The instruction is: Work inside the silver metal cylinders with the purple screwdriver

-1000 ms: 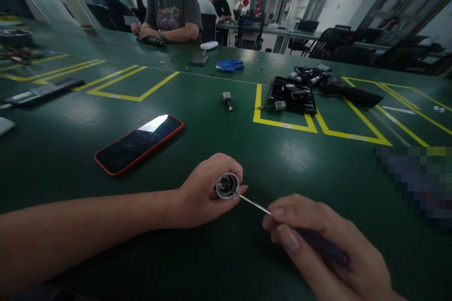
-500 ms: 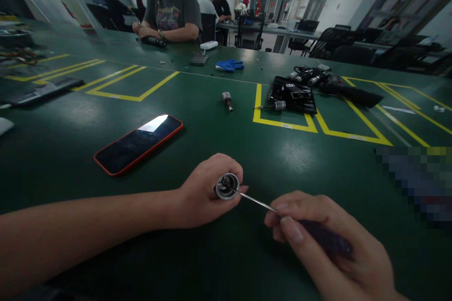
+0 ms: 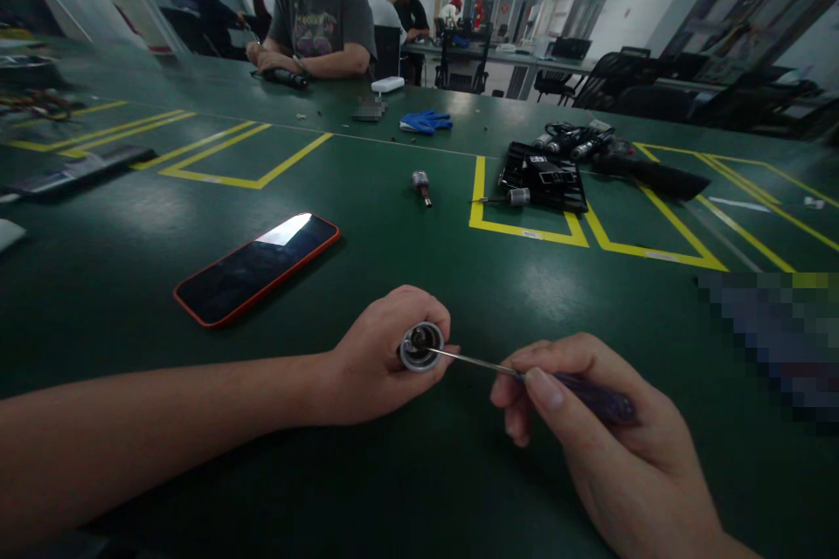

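Observation:
My left hand (image 3: 380, 358) is wrapped around a small metal cylinder (image 3: 421, 346), its open round end turned toward me. My right hand (image 3: 603, 445) pinches a thin screwdriver (image 3: 524, 374) with a dark purple handle. The screwdriver's shaft lies nearly level and its tip reaches into the cylinder's open end. Both hands rest low over the green table (image 3: 197, 419).
A phone in a red case (image 3: 257, 266) lies left of my hands. Farther off are a small motor part (image 3: 421, 185), a black tray with parts (image 3: 544, 176) in a yellow-taped box, and blue gloves (image 3: 426, 120). A person in a grey shirt (image 3: 321, 22) sits across the table.
My right hand has risen and swung the screwdriver from a slant to nearly level, with the tip staying in the cylinder. The left hand has stayed put.

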Motion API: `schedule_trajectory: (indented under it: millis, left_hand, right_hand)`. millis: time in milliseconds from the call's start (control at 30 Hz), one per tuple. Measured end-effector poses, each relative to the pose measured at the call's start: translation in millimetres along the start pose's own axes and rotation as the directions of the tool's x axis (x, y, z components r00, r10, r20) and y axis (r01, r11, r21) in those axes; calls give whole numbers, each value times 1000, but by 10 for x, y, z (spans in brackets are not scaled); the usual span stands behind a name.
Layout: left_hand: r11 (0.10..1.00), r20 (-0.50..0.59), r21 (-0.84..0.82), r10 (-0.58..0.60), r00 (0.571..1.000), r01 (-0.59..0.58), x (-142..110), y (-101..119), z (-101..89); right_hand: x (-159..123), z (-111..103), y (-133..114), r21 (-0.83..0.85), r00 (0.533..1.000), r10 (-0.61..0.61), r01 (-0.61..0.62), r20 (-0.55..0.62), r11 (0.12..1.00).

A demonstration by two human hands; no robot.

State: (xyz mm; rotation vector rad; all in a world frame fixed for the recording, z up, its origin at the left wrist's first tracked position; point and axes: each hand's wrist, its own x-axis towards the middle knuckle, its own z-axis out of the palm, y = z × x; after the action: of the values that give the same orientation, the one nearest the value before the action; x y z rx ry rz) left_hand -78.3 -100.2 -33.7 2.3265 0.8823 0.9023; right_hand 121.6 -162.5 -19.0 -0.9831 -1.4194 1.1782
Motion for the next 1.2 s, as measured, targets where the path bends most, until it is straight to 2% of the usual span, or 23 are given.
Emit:
schedule_trajectory:
  millis: [100,200,300,367,467,600,700,767,833,900,1033,1200]
  left_hand:
    - [1000,2,3,-18,1000,18,3,-4,4]
    - [1000,-2,4,-16,1000,16,15,-11,9]
    - [1000,1,-1,12,1000,-12,29,-21,9]
    - [1000,2,-1,20,1000,-20,32,-28,7]
    - [1000,3,-1,18,1000,-18,24,-34,1]
    - [999,14,6,33,999,-33,3,-34,-9]
    - [1000,12,1,30,999,-30,-5,-23,-13]
    - [999,15,-2,39,999,-39,-4,-17,-13]
    - [999,13,2,45,999,-45,-1,-15,-11]
    - [999,11,0,41,999,-41,2,-19,-6]
    - [999,8,-7,35,999,-35,5,-36,2]
    - [999,18,-18,42,999,-42,10,-43,1]
  right_hand:
    - [-11,2,-42,-136,994,-107,106,2,985]
    - [-20,8,-90,-250,964,-263,265,42,931]
    - [-21,16,-105,-284,933,-347,359,94,889]
    - [-20,19,-95,-277,927,-359,374,103,885]
    - [-14,15,-66,-234,944,-323,331,74,914]
    - [-2,10,-22,-92,994,-110,111,20,989]
    - [-2,12,15,79,999,30,-31,12,996]
    - [-7,10,33,153,997,74,-75,12,985]
    - [-12,2,38,146,997,76,-78,18,986]
    - [-15,-9,27,49,999,36,-37,28,998]
    - [-15,-21,-15,-167,991,-131,135,36,977]
    - [-9,-10,-52,-262,950,-304,312,71,913]
